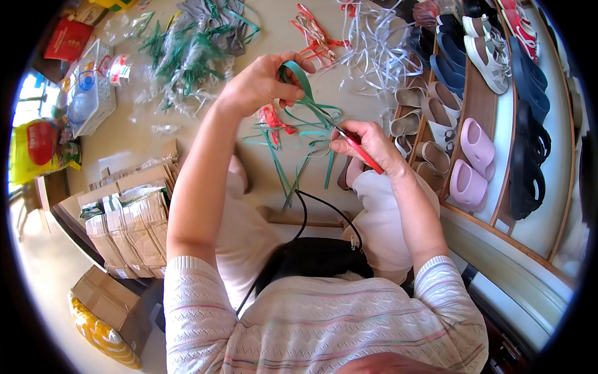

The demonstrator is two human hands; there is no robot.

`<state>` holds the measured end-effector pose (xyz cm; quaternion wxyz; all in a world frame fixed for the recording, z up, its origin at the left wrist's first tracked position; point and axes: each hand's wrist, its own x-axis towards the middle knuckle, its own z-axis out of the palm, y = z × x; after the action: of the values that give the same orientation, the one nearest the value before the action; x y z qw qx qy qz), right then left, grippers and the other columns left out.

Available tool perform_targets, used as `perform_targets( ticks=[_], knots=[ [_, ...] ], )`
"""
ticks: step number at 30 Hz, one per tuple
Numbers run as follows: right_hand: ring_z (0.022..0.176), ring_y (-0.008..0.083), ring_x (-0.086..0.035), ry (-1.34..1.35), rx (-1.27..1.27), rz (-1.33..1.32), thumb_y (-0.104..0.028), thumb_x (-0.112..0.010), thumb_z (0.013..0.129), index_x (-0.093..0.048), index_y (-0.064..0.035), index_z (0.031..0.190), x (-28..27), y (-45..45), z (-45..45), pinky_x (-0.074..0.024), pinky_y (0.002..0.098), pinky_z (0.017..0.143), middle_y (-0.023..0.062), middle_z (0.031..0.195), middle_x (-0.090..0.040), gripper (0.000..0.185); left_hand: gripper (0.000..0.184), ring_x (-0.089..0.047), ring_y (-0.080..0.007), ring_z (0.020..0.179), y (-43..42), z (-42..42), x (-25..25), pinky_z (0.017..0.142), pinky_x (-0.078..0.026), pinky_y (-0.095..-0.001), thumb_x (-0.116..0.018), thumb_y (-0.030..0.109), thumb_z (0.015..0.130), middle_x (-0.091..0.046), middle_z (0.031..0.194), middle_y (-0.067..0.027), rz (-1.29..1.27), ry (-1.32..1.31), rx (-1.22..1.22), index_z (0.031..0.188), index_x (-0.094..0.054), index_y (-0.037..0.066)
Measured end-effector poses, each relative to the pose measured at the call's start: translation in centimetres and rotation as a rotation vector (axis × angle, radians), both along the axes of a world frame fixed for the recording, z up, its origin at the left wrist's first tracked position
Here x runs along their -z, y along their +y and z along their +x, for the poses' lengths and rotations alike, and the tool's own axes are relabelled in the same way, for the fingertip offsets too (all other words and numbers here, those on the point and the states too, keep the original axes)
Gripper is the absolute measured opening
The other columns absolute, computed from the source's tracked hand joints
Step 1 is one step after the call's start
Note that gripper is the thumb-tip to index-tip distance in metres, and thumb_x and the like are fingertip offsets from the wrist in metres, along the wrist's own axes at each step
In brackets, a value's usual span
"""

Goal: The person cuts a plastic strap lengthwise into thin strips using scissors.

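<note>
Up at the centre my left hand (pixel 265 84) is closed on a looped bundle of green ribbon (pixel 298 78). Its strands hang down and spread over the floor between my feet. Lower and to the right, my right hand (pixel 367 146) is closed round red-handled scissors (pixel 360 151). The blades point up and left at the lower part of the bundle; whether they touch it is hard to tell. A red ribbon piece (pixel 271 119) lies below my left hand.
Green and clear plastic scraps (pixel 187 62) lie at the upper left, white ribbons (pixel 377 53) and red ribbons (pixel 314 37) at the top. A shoe rack (pixel 486 124) stands right. Flattened cardboard (pixel 128 230) is at left. A black bag (pixel 317 257) rests on my lap.
</note>
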<state>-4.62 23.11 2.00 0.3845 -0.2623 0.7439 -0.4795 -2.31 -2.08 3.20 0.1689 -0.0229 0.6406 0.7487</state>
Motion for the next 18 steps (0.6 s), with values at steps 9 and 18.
perform_targets(
  ticks=[9,18],
  knots=[
    [0.065,0.0030,-0.047,-0.058,0.082,-0.066,-0.015,-0.070,0.077,-0.059,0.0005,0.084,0.7,-0.5,0.2,-0.0443,0.0201,0.063,-0.0035,0.069,-0.052,0.021,0.025,-0.053,-0.0065,0.055,-0.1,0.1,-0.4,0.047,-0.041,-0.0197,-0.059,0.004,0.079,-0.057,0.064,-0.0026,-0.110,-0.036,-0.139,0.103,-0.054,-0.001],
    [0.065,0.0031,-0.047,-0.039,0.064,-0.018,-0.015,-0.069,0.077,-0.059,0.0008,0.084,0.6,-0.3,-0.2,-0.0432,0.0196,0.062,-0.0038,0.069,-0.053,0.020,0.020,-0.053,-0.0080,0.055,-1.0,-0.1,0.6,0.048,-0.042,-0.0203,-0.066,0.003,0.073,-0.057,0.069,-0.0030,-0.109,-0.028,-0.128,0.089,-0.055,0.000]
  ],
)
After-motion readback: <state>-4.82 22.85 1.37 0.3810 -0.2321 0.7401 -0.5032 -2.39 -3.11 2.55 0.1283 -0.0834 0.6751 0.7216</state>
